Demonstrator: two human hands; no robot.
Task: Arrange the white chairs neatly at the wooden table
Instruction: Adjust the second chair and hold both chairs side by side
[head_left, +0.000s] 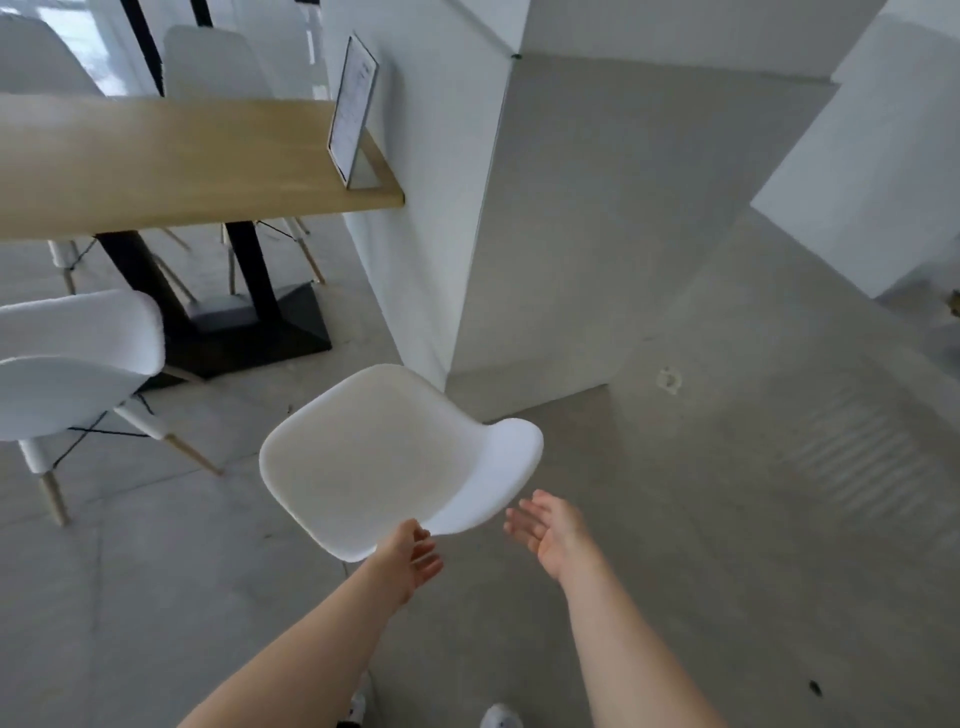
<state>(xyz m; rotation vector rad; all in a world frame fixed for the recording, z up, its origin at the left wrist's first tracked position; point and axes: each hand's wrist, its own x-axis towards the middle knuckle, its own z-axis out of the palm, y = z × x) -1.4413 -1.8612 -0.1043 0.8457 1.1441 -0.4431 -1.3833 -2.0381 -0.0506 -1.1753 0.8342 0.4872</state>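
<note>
A white chair (374, 457) stands on the floor just in front of me, away from the wooden table (156, 156), its seat facing left and its backrest toward my hands. My left hand (413, 553) touches the chair's near edge by the backrest, fingers loosely curled under it. Just right of the backrest hovers my right hand (545, 525), fingers spread, holding nothing. Another white chair (72, 374) is at the table's near side on the left. Two more white chairs (208, 62) stand behind the table.
A framed menu card (353, 109) stands on the table's right end against a white pillar (467, 208). The table's black base (249, 332) sits on the grey tiled floor. More white walls rise at the right. My shoes show at the bottom edge.
</note>
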